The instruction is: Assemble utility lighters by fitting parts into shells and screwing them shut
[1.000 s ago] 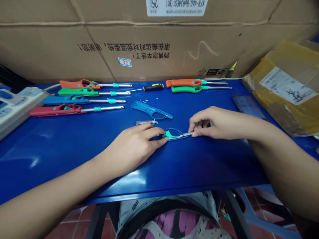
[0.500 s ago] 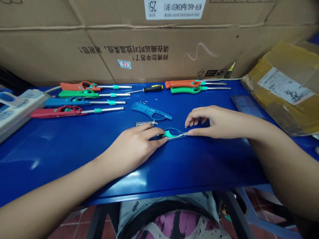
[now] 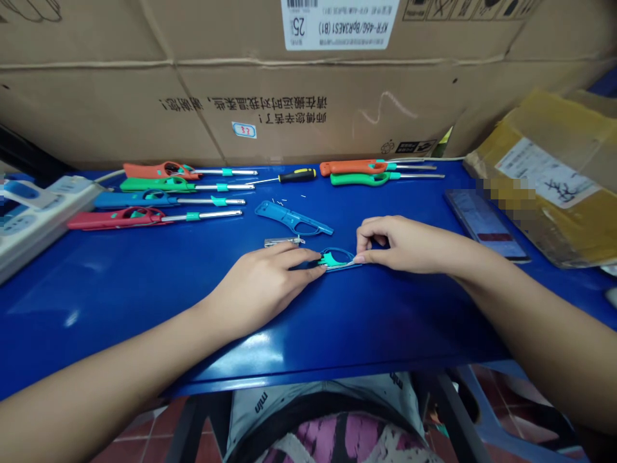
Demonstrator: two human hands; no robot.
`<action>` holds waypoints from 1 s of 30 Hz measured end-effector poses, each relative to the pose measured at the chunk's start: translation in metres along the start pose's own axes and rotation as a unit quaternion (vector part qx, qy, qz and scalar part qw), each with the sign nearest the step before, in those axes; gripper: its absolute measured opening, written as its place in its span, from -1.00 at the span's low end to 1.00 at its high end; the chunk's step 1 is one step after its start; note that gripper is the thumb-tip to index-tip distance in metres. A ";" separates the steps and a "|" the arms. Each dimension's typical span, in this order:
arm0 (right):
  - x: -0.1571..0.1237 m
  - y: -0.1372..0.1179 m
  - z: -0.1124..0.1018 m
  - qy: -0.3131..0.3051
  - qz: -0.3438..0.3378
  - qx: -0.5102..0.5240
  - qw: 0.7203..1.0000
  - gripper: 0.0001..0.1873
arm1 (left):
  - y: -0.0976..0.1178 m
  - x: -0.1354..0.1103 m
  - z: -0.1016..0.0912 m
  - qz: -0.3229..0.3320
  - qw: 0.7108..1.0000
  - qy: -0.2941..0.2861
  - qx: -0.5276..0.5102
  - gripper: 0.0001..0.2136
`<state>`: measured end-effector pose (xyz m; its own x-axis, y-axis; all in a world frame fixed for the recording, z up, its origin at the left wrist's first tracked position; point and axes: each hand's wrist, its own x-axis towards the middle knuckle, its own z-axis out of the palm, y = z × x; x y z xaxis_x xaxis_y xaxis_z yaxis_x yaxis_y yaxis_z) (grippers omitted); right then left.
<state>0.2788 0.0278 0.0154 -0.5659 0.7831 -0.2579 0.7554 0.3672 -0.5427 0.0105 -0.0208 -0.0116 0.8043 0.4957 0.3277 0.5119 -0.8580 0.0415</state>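
Note:
An opened blue lighter half with a teal trigger [image 3: 336, 258] lies on the blue table [image 3: 144, 289]. My left hand [image 3: 263, 283] presses down on its handle end, fingers closed over it. My right hand [image 3: 400, 243] pinches the front end of the same half between thumb and fingers. The loose blue cover shell [image 3: 293, 218] lies just behind. A small metal part [image 3: 283, 242] rests beside my left fingertips.
Several long lighters [image 3: 159, 196] lie in a row at the back left, two more [image 3: 376, 172] at the back right, with a black-and-yellow screwdriver [image 3: 289, 176] between. A phone [image 3: 484, 222] and a taped parcel [image 3: 554, 173] are on the right, a power strip [image 3: 33, 215] on the left, cardboard boxes [image 3: 289, 83] behind.
My right fingers opened briefly, then closed again on the lighter's front end, slightly further left. My left hand stayed put. The view shifted a little.

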 end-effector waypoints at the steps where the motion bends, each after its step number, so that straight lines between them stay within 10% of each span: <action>1: -0.002 0.002 -0.002 -0.005 0.010 -0.006 1.000 -0.78 | -0.001 0.000 0.000 -0.006 1.000 0.010 -0.010 -0.75; 8: -0.010 0.006 -0.012 0.035 -0.026 -0.041 0.998 -0.84 | -0.019 0.000 -0.012 -0.096 0.991 0.092 0.007 -0.80; 16: -0.006 -0.010 0.014 0.084 -0.201 -0.088 0.972 -0.87 | -0.032 -0.002 -0.013 -0.179 0.984 -0.003 0.011 -0.78; 30: 0.002 -0.012 0.025 0.088 -0.144 0.000 0.986 -0.92 | -0.029 -0.001 -0.005 -0.206 0.974 -0.005 -0.096 -0.77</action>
<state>0.2605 0.0124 0.0011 -0.6904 0.7217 0.0493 0.5722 0.5865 -0.5732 -0.0064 0.0027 -0.0088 0.5452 0.8041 0.2369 0.7271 -0.5943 0.3438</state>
